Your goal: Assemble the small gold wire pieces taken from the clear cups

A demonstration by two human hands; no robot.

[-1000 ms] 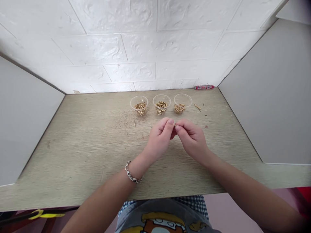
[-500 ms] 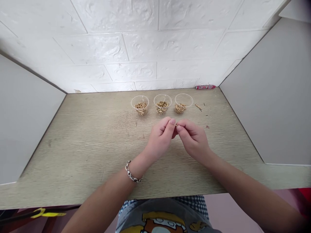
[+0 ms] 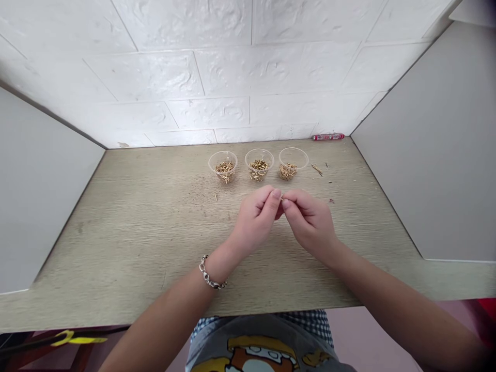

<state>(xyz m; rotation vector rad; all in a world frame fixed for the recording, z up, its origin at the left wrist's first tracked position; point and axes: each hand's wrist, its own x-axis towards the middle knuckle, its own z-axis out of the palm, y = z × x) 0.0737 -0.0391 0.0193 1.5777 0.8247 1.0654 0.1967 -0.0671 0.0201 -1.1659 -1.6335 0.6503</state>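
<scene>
My left hand (image 3: 256, 216) and my right hand (image 3: 310, 219) meet fingertip to fingertip above the table, both closed in a pinch. Between them shows a tiny brass-coloured pin (image 3: 282, 199), mostly covered by the fingers. Just beyond the hands stand three clear plastic cups in a row: the left cup (image 3: 223, 168), the middle cup (image 3: 259, 165) and the right cup (image 3: 293, 164). Each has many small gold-coloured metal pieces in its bottom. One loose small metal piece (image 3: 216, 197) lies on the table in front of the left cup.
A few longer gold-coloured pins (image 3: 316, 169) lie right of the cups. A red marker-like tube (image 3: 328, 137) rests against the white brick wall (image 3: 225, 72). Grey panels bound the wooden table (image 3: 127, 222) on the left (image 3: 42, 196) and right (image 3: 434, 155).
Both hands keep the same pinch around the pin, with hardly any movement. The view has shifted very slightly.
</scene>
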